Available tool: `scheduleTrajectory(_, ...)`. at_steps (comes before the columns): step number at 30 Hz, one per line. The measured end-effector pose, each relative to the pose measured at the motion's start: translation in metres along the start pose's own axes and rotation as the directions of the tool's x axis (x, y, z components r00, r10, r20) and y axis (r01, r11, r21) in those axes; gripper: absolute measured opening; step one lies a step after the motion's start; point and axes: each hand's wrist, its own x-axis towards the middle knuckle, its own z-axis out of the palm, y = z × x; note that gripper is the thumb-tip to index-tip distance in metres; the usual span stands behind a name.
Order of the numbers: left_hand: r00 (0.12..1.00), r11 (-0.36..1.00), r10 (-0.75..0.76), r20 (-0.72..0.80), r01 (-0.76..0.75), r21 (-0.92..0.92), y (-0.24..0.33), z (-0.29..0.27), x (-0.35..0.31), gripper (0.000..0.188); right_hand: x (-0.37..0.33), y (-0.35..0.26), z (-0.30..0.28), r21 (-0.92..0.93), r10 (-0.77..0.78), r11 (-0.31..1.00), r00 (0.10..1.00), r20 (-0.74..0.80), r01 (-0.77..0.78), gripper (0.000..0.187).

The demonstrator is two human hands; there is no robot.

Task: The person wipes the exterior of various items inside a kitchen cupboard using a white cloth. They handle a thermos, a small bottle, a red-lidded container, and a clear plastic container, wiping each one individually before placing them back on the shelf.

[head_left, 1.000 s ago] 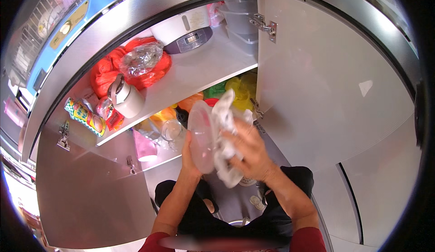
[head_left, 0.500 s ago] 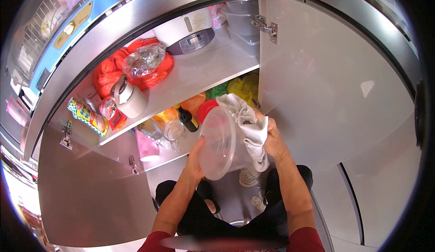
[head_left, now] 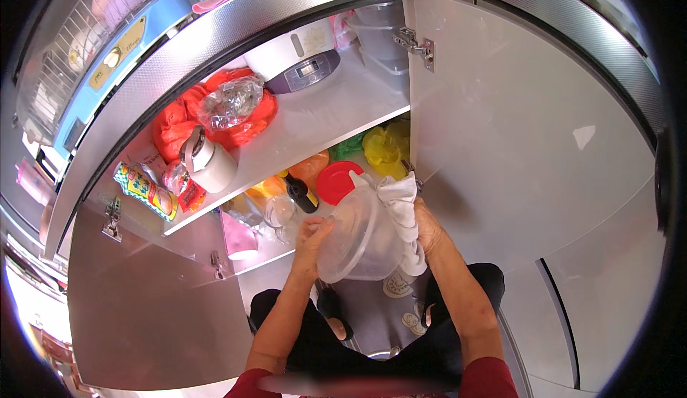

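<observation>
Between my two hands is a round, see-through plastic tub, tilted with its rim toward the left. My left hand is closed on that rim, the thumb along the wall. A crumpled white cloth is bunched in my right hand, pressed against the tub's far right side; some of those fingers are hidden behind it. Just beyond the tub, on the lower cabinet shelf, lie a round red plastic piece and a dark bottle with a yellow cap.
An open cabinet door stands at the right, another at the left. The upper shelf holds a rice cooker, red bags, a thermos jug and stacked clear boxes. Yellow and green bags sit below.
The tub has turned so more of its side wall shows. My right hand and the cloth have shifted slightly, uncovering more of the red piece and yellow bag. My view has moved a little.
</observation>
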Motion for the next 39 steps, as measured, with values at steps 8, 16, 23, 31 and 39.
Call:
scheduleTrajectory(8, 0.864, 0.815, 0.266, 0.428, -0.438, 0.378, 0.016, 0.008, -0.019, 0.050, 0.007, 0.014, -0.012, -0.101, 0.055, 0.993, 0.996, -0.073, -0.063, 0.024)
scheduleTrajectory(16, 0.875, 0.288, 0.282, 0.394, -0.469, 0.835, 0.018, 0.018, -0.032, 0.086, 0.024, 0.044, -0.003, -0.183, -0.056, 0.983, 0.947, -0.316, -0.003, 0.025)
scheduleTrajectory(23, 0.713, 0.187, 0.564, 0.417, -0.602, 0.776, 0.015, 0.037, -0.035, 0.088, 0.038, 0.055, 0.003, -0.055, -0.163, 0.987, 0.911, -0.379, 0.154, 0.023)
scheduleTrajectory(31, 0.663, -0.050, 0.662, 0.350, -0.426, 0.903, -0.008, 0.040, -0.025, 0.099, 0.033, 0.068, 0.011, -0.636, -0.533, 0.709, 0.822, -0.200, 0.305, 0.022)
scheduleTrajectory(39, 0.749, 0.220, 0.558, 0.356, -0.547, 0.808, 0.003, 0.036, -0.037, 0.102, -0.002, 0.038, 0.033, -0.928, -0.712, 0.068, 0.669, 0.213, 0.367, 0.038)
